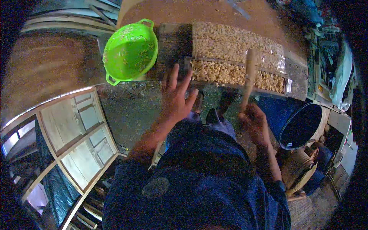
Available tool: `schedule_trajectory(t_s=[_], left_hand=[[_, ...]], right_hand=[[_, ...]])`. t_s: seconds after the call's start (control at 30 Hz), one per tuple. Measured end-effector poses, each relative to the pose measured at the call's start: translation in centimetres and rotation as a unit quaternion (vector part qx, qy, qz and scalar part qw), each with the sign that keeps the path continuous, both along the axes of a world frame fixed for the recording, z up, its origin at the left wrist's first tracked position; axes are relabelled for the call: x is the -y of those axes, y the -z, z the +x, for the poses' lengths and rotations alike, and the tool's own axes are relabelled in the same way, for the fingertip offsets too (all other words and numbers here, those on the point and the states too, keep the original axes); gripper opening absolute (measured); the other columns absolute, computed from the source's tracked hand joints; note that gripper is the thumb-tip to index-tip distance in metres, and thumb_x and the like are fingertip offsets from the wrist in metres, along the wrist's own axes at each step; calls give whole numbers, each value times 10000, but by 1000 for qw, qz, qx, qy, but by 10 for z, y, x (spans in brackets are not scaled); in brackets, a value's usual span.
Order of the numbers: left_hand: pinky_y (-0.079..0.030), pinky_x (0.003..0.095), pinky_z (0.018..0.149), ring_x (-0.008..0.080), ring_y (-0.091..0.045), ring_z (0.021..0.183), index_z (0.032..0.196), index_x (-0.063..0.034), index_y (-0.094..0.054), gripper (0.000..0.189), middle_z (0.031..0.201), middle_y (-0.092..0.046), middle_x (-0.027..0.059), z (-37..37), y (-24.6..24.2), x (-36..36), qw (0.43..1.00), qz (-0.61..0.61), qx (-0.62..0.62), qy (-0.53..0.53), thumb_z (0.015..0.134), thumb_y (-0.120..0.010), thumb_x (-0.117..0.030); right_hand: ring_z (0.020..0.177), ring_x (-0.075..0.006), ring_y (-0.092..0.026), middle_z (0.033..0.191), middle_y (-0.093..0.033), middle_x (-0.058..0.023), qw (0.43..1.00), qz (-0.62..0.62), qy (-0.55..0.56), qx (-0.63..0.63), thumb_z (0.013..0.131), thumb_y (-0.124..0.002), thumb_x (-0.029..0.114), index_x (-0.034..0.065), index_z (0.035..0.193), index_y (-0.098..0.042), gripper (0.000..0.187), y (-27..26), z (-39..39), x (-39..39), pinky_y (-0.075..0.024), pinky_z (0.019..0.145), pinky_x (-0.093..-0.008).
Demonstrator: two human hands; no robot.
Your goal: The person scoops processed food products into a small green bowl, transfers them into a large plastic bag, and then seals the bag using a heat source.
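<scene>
A long wooden mould frame (240, 62) lies along the near edge of the table, filled with a pale, lumpy mass (218, 70) that looks like puffed grain or nuts. Behind it is a wider slab of the same mass (222, 37), with shiny clear film at its right end. My right hand (253, 118) grips a rounded wooden stick (249, 69), whose thicker far end overlaps the mass in view; whether they touch I cannot tell. Fingers spread, my left hand (178, 96) is at the frame's left end and holds nothing. Contact there is unclear.
A bright green two-handled plastic basin (132, 53) with crumbs inside stands left on the table (172, 11). A dark blue barrel (267, 115) is below right, near a torn sack (299, 169). Wooden door-like panels (77, 129) lean at lower left. Plastic bags (342, 77) hang at right.
</scene>
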State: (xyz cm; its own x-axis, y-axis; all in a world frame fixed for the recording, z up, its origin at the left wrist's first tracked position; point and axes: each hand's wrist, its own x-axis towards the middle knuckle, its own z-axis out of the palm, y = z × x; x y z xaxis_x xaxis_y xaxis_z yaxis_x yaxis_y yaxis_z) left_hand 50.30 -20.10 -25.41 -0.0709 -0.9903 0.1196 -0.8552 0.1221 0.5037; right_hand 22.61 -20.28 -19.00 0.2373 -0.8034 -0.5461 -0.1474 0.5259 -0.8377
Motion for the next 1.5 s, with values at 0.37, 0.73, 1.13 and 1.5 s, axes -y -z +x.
schedule_trajectory(t_s=[0.37, 0.73, 1.13, 1.5], left_hand=[[-234, 552, 1077, 494, -277, 1298, 1393, -116, -421, 611, 1482, -222, 261, -1, 1, 18, 1000, -18, -6, -12, 853, -592, -345], [-218, 544, 1080, 465, -269, 1321, 1415, -104, -392, 617, 1488, -215, 256, 2, -2, -12, 999, 11, -47, 5, 869, -563, -337], [-205, 520, 1094, 454, -276, 1331, 1437, -64, -339, 607, 1479, -236, 264, 9, -3, -13, 996, 16, -87, -7, 904, -503, -303], [-195, 522, 1099, 451, -281, 1328, 1454, -52, -299, 644, 1452, -279, 288, 9, -2, -13, 996, 23, -86, -2, 895, -523, -281]], right_hand=[[811, -163, -601, 892, -631, -77, 985, -18, -156, -65, 874, -640, 107, 35, 1027, -615, 172, 30, 56, 6, -488, 715, -307], [793, -129, -579, 857, -649, -75, 970, -39, -191, -147, 844, -669, 97, 4, 997, -622, 184, 43, 81, 1, -496, 707, -298], [749, -165, -623, 863, -678, -92, 962, -62, -199, -175, 842, -673, 135, 9, 1018, -630, 221, 54, 64, -13, -515, 672, -325], [735, -190, -628, 871, -672, -113, 959, -115, -161, -202, 829, -673, 135, -15, 1018, -619, 247, 47, 50, -20, -521, 672, -352]])
